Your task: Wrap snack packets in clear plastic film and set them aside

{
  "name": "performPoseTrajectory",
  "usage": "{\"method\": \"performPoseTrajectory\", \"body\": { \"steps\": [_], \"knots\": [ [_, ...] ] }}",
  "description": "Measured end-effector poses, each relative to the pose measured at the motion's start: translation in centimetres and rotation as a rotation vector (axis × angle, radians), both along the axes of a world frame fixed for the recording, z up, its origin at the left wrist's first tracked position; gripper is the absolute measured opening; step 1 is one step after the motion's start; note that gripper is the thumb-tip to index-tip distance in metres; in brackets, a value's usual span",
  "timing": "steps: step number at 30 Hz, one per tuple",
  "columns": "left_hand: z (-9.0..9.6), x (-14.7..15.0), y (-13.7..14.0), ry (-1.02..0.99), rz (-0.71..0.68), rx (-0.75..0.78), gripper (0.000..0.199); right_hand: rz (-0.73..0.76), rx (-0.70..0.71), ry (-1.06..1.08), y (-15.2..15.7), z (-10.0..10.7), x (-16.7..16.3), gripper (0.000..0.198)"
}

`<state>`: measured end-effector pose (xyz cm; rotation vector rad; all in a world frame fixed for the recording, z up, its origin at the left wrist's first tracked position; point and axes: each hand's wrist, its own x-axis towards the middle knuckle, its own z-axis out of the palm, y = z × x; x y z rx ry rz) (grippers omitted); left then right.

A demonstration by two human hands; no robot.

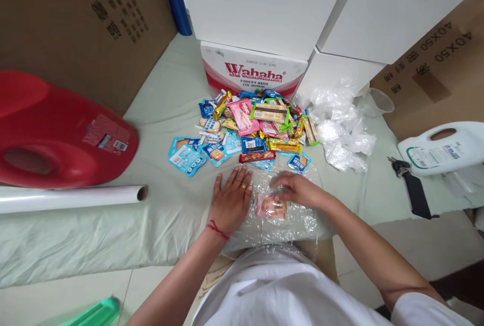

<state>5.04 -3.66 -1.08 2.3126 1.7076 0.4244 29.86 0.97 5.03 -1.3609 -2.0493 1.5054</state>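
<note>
My left hand (231,202) lies flat on the cloth, fingers stretched out, at the left edge of a clear plastic sheet or bag (302,222). My right hand (297,190) hovers at the bag's upper part, fingers bent and thumb apart from them, with nothing visibly gripped. Just below its fingertips, a small pink snack packet (271,207) rests on or inside the bag; I cannot tell which. Beyond both hands is a pile of wrapped snacks, with a pink wafer packet (244,116), a red bar (257,156), a yellow bar (284,145) and light-blue biscuit packets (186,158).
Crumpled clear bags (342,134) lie right of the pile. A white-and-red Wahaha carton (257,71) stands behind it. At the left are a red jug (68,134) and a white roll (71,198); at the right, a white jug (442,149) and keys with a black holder (416,192).
</note>
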Motion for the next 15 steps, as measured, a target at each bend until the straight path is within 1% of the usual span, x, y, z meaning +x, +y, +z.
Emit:
{"method": "performPoseTrajectory", "body": {
  "steps": [1, 2, 4, 5, 6, 7, 10, 13, 15],
  "knots": [
    [0.0, 0.0, 0.0, 0.001, 0.001, 0.0, 0.051, -0.155, 0.021, 0.044, 0.9, -0.1, -0.2, 0.027],
    [-0.1, 0.0, 0.0, 0.003, 0.001, 0.002, 0.051, -0.348, 0.002, 0.101, 1.9, -0.1, -0.3, 0.025],
    [-0.2, 0.0, 0.0, 0.005, -0.003, 0.007, 0.051, -0.718, -0.097, 0.208, 4.4, -0.1, -0.2, 0.023],
    [-0.3, 0.0, 0.0, 0.005, -0.004, 0.01, 0.051, -0.847, -0.147, 0.248, 5.7, -0.1, -0.3, 0.024],
    [-0.4, 0.0, 0.0, 0.006, -0.004, 0.014, 0.051, -0.923, -0.19, 0.276, 6.9, -0.1, -0.4, 0.025],
    [-0.4, 0.0, 0.0, 0.008, -0.004, 0.016, 0.052, -0.946, -0.228, 0.297, 8.0, -0.1, -0.6, 0.026],
    [-0.4, 0.0, 0.1, 0.011, -0.003, 0.014, 0.052, -0.949, -0.333, 0.373, 10.4, -0.3, -1.7, 0.026],
    [-0.2, 0.1, 0.0, 0.008, -0.005, 0.006, 0.052, -0.963, -0.399, 0.45, 11.5, -0.3, -2.7, 0.021],
    [-0.1, 0.2, 0.0, 0.005, -0.007, 0.004, 0.052, -0.991, -0.404, 0.489, 11.4, 0.0, -2.7, 0.022]
  ]
}}
